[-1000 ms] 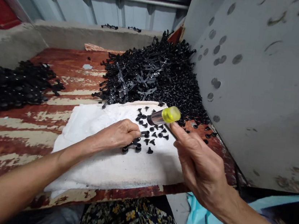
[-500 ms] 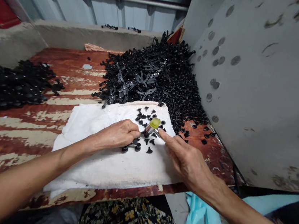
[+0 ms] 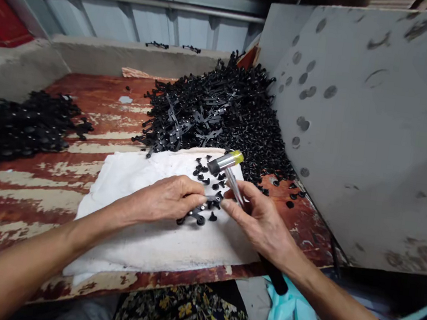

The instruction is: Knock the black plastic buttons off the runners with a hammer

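Note:
My left hand (image 3: 172, 196) is closed around a black jointed bracket (image 3: 196, 215) over the white cloth (image 3: 122, 237). The bracket's round feet stick out below the fingers, and its far end points to the right. In my right hand (image 3: 268, 224) lies a small mallet (image 3: 225, 162) with a metal head, one yellow face and one dark face. The mallet's head is raised above the cloth, and its dark grip runs back under the wrist. My right thumb and a fingertip are close to the bracket's end; I cannot tell whether they touch it. Several small black pegs (image 3: 212, 217) are scattered on the cloth.
A big heap of black brackets (image 3: 192, 110) and small pegs (image 3: 262, 140) stands behind the cloth. Another pile of black brackets (image 3: 15, 125) lies at the left on the worn wooden table (image 3: 39, 180). A grey spotted panel (image 3: 375, 138) closes the right side.
The mallet's head has risen from the bracket and tipped over, its yellow face now to the right. My right hand has turned, bringing its fingertips near the bracket. The camera has tilted slightly.

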The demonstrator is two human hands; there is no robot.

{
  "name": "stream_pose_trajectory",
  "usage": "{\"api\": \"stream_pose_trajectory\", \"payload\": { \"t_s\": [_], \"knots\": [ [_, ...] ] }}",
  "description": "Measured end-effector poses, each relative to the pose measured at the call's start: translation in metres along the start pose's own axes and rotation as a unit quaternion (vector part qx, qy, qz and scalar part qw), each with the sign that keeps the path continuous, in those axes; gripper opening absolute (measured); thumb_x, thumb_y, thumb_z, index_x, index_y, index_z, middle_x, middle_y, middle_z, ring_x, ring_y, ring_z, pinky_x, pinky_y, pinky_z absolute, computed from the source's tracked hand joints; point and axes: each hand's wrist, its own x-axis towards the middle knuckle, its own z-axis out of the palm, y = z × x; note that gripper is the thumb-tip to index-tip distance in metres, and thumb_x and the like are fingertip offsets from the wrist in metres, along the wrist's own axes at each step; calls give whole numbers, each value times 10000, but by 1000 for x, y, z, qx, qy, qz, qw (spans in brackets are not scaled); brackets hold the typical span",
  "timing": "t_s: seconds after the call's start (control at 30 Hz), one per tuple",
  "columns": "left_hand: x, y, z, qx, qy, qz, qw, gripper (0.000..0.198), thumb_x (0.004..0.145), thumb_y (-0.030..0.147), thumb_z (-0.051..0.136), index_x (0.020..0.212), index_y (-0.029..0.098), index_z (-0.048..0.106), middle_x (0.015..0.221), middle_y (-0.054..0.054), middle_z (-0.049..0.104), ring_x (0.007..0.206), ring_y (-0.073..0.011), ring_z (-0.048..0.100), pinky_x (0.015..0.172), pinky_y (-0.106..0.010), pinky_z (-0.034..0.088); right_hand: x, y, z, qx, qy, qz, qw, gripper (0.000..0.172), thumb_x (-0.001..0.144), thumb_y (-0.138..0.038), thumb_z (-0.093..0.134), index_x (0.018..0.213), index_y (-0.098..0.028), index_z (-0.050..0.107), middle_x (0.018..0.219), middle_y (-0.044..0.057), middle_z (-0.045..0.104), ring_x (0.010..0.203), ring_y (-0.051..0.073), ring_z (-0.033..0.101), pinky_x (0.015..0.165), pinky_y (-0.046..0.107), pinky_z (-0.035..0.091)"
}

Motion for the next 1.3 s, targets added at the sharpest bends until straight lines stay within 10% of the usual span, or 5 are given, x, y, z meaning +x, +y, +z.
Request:
{"api": "stream_pose_trajectory", "payload": {
  "t_s": [0.1,0.3,0.9,1.13,1.3],
  "knots": [
    [-10,16,3,19,-3,13,1000,328,897,362,429,647,180,539,592,30,495,546,-100,398,535,-232,292,2,-6,7,113,-34,80,990,96,834,-294,608,812,-203,585,638,-45,531,549,112,492,510,240,436],
    [-35,15,13,14,217,-134,967,388,851,550,460,937,197,596,767,-8,595,693,-176,522,632,-280,373,-14,-10,9,201,49,146,967,210,819,-403,646,838,-225,535,548,-98,405,403,70,311,355,204,258],
    [-31,19,32,-216,73,-114,967,395,774,566,543,732,174,549,643,5,569,513,-98,445,466,-224,309,-35,-10,23,119,26,97,988,158,881,-344,559,776,-232,523,524,-72,405,451,106,367,389,219,309],
    [-40,5,33,-265,84,-146,949,435,757,603,564,704,174,519,470,64,452,402,-58,347,416,-198,213,-57,0,-1,-143,41,-26,989,248,951,-246,448,1144,-204,599,1018,103,700,918,233,659,797,385,557],
    [-44,2,31,-275,99,-166,942,424,698,574,608,776,169,511,656,12,588,447,-58,426,430,-201,233,-73,17,-6,-283,-17,-86,955,429,934,-142,397,1349,-177,501,1063,167,703,884,269,706,741,438,600]
  ]
}}
